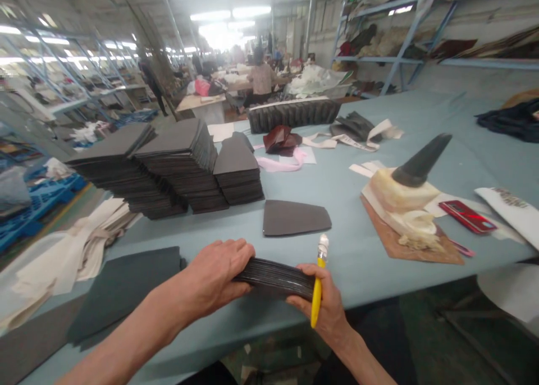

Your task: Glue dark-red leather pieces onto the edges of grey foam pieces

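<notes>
Between my two hands is a thick stack of dark cut pieces (278, 275), its layered edges facing up toward me. My left hand (221, 270) grips the left end, thumb below and fingers over the top. At the right end, my right hand (322, 298) pinches the same stack and also carries a yellow-handled brush (316, 295) with whitish bristles pointing up. Just beyond the stack, a single dark grey piece (297, 218) lies flat on the table. A dark green pile of sheets (130, 287) is beside my left forearm.
Tall piles of dark pieces (177, 166) stand at the left back. On the right, a glue-smeared container (404, 191) with a dark cone (423, 160) sits on a brown board (379, 233). A red phone (467, 215) lies beside it. A person (261, 79) is far back.
</notes>
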Demonstrator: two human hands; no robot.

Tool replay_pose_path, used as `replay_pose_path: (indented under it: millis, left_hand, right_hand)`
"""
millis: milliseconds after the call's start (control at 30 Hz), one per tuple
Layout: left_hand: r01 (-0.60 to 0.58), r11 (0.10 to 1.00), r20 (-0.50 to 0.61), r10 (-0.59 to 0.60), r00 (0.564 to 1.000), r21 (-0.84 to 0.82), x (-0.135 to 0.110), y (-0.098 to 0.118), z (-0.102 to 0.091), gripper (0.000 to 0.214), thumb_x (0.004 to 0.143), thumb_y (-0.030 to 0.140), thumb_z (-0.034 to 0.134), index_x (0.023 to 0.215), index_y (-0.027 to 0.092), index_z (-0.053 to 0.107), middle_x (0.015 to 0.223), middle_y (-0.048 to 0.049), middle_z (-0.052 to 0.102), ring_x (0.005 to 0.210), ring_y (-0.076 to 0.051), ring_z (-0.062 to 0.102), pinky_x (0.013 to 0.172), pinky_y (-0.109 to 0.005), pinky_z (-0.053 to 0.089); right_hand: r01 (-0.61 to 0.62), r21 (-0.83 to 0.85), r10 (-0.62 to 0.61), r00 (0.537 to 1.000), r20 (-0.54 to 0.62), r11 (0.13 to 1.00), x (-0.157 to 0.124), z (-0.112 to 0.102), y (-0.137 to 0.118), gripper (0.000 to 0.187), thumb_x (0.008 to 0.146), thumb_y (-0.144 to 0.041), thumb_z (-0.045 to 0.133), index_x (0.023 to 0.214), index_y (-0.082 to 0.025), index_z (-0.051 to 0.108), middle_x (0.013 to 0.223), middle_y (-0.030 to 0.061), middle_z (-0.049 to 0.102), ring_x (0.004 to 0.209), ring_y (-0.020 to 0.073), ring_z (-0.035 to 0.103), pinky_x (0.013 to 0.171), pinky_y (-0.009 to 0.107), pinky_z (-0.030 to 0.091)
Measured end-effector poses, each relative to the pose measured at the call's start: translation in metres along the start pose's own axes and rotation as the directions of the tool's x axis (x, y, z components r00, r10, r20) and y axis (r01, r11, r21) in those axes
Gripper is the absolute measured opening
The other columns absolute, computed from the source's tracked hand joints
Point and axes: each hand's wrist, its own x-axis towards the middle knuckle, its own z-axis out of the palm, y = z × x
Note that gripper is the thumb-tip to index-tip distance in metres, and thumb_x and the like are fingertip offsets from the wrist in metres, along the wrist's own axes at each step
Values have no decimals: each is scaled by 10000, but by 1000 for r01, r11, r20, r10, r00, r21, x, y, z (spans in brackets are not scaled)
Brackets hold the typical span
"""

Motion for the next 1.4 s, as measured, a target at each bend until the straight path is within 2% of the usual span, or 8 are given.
replay_pose_path:
  millis: [267,433,633,900,1033,1200,1267,1400]
  left_hand:
    - [57,994,45,-61,997,93,-3,10,11,212,998,253,661,1184,197,576,1301,-125,687,1196,-337,671,1049,-526,532]
    - [61,989,59,-69,996,138,-2,14,8,153,1008,267,643,1130,205,574,1261,-115,703,1174,-325,680,1018,-502,563]
    - [24,996,-40,-21,999,83,-6,10,13,191,944,231,687,1075,215,550,1190,-106,716,1074,-302,693,948,-458,577]
    - [-21,999,-141,25,990,25,-6,0,28,220,892,216,692,1004,242,505,1100,-76,721,996,-264,689,859,-376,560]
    - [-30,995,-173,13,985,-94,-16,-10,29,168,899,239,666,1000,248,531,1089,-35,728,969,-230,684,811,-329,493]
    - [11,940,-284,-114,952,-342,-38,-18,18,191,859,281,671,1042,268,615,1048,5,734,913,-210,666,788,-318,420]
    - [25,894,-312,-183,932,-448,-47,-18,12,162,864,319,652,1015,265,630,991,5,734,906,-217,667,773,-314,418]
    - [-11,767,-364,-291,885,-641,-55,-14,10,226,877,438,652,1008,254,649,933,2,732,861,-222,666,758,-314,450]
  right_hand:
    - [9,-84,-8,1000,4,996,-7,2,7,513,970,-676,678,1242,-256,562,1062,98,819,910,253,841,752,323,698]
    - [19,-104,-15,999,34,994,-6,-1,6,507,979,-668,669,1254,-255,564,1059,99,829,884,264,848,722,326,701]
    - [106,-109,-107,994,-5,988,0,-2,7,431,993,-583,694,1238,-241,598,998,86,828,809,266,846,689,322,708]
    - [89,-125,-93,995,-26,988,-5,2,11,445,999,-634,654,1223,-257,579,1000,72,832,803,265,847,682,332,716]
    - [61,-88,-68,995,-78,994,6,-8,6,463,950,-595,746,1221,-254,589,1022,88,819,840,270,839,705,337,715]
    - [56,68,-42,981,-190,996,47,-20,-17,563,837,-488,903,1247,-256,595,1078,97,793,933,250,817,792,324,694]
    - [20,192,31,966,-256,981,66,-19,-32,576,817,-486,924,1225,-270,580,1095,91,783,952,237,805,789,312,681]
    - [-95,444,227,940,-254,891,97,-12,-60,605,765,-474,958,1154,-288,534,1108,70,752,899,217,778,731,310,665]
